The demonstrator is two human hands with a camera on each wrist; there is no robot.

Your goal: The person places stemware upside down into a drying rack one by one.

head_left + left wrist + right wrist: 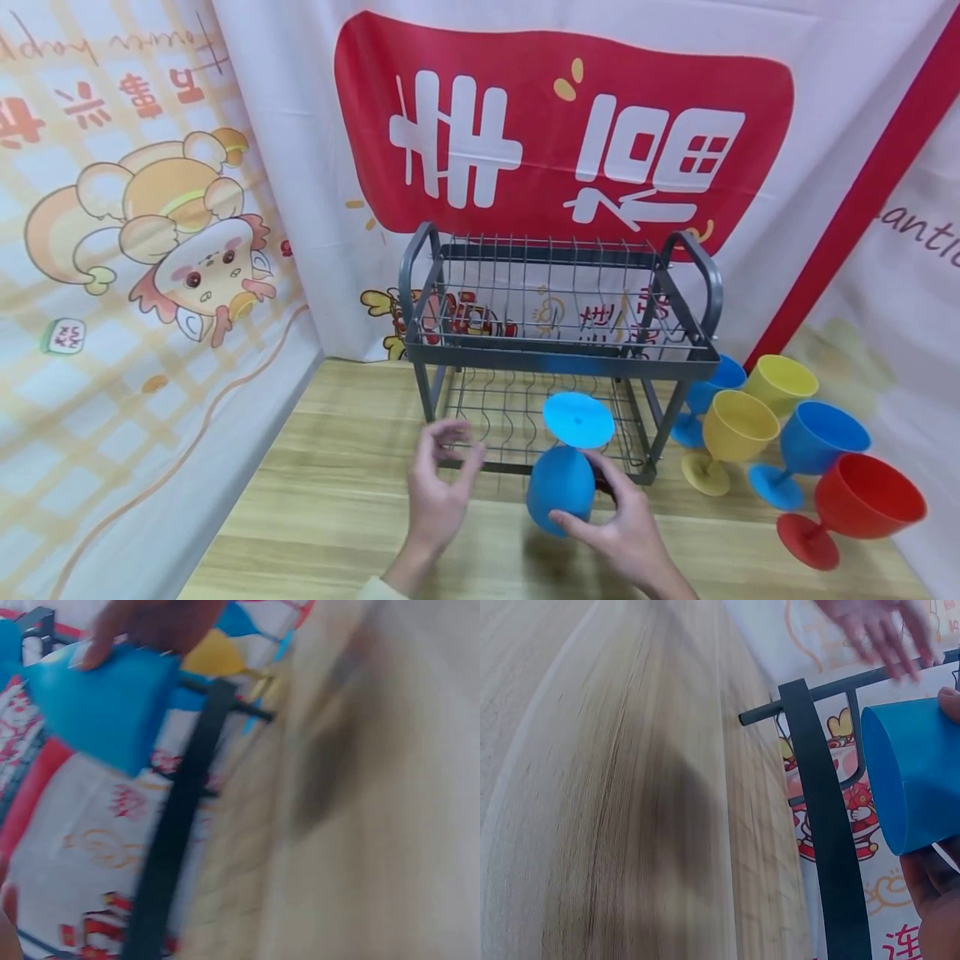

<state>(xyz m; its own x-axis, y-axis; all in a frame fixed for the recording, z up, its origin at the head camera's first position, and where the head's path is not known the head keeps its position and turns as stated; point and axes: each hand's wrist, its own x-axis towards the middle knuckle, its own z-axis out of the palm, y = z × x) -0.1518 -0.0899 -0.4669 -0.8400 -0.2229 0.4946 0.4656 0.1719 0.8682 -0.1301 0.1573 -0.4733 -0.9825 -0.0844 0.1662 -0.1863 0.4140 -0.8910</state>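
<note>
My right hand [628, 527] grips a blue plastic goblet [559, 493] by its bowl, thumb on one side and fingers on the other. The goblet is upside down, its round foot uppermost and overlapping the lower tier of a dark grey two-tier dish rack [558, 362] in the head view. Its open mouth faces the tabletop, as the right wrist view of the blue bowl [922, 776] shows. To the left of the goblet my left hand [441, 496] is apart from it, fingers loosely bent with nothing between them, in front of the rack's lower front bar.
Right of the rack stand several upright goblets: a red one [870, 496], blue ones [823, 433] and yellow ones [741, 425]. Printed cloth [360, 125] hangs behind the rack and along both sides. The wooden tabletop [337, 492] extends left and in front.
</note>
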